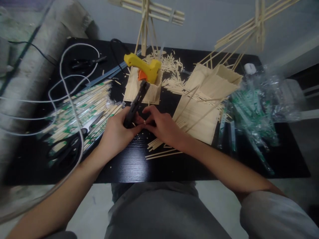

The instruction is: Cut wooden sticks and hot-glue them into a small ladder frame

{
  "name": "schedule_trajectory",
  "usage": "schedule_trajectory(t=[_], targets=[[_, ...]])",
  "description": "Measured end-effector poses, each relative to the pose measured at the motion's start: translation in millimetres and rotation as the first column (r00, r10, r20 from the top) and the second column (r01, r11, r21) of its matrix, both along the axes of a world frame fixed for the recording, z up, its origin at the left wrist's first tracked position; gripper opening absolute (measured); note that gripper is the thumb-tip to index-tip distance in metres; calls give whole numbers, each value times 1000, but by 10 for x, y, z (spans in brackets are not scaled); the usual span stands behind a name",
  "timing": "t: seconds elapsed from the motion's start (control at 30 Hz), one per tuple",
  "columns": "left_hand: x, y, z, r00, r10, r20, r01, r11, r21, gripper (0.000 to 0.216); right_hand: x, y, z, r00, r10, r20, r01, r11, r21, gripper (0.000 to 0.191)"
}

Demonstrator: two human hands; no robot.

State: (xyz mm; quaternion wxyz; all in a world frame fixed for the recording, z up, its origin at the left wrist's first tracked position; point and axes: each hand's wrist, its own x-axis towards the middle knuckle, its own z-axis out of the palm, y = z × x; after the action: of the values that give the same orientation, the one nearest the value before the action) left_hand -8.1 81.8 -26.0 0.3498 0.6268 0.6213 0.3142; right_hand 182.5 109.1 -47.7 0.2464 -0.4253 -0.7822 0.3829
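Observation:
My left hand (118, 131) is closed around a long black hand tool (136, 104), which points up and away; its exact kind is hard to make out. My right hand (163, 127) is beside it, thumb and fingers pinched on a tiny pale piece of wood (144, 122). The two hands' fingertips meet there. Just beyond them, a yellow glue gun (147, 68) with an orange part rests on a wooden base (131, 88). Several thin wooden sticks (161, 153) lie under and beside my right wrist.
Plastic-wrapped stick bundles (97, 96), scissors (86, 129) and a white cable (81, 142) lie at left. Black pliers (87, 62) are farther back. Cut bits (171, 64) are heaped behind the glue gun. Stick structures (259, 23), a wooden board (199, 122) and plastic wrappers (256, 109) are at right.

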Motion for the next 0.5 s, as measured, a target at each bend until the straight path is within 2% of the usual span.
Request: schedule_trajectory(t=[0.2,0.5], targets=[[48,15,11,1000,0,-28,0,1000,-7,23,7,6,-25,1000,2,-9,-2,1000,-6,49],[28,21,35,995,-48,-92,48,999,-7,20,21,42,-69,1000,-6,-18,6,1000,-4,51]])
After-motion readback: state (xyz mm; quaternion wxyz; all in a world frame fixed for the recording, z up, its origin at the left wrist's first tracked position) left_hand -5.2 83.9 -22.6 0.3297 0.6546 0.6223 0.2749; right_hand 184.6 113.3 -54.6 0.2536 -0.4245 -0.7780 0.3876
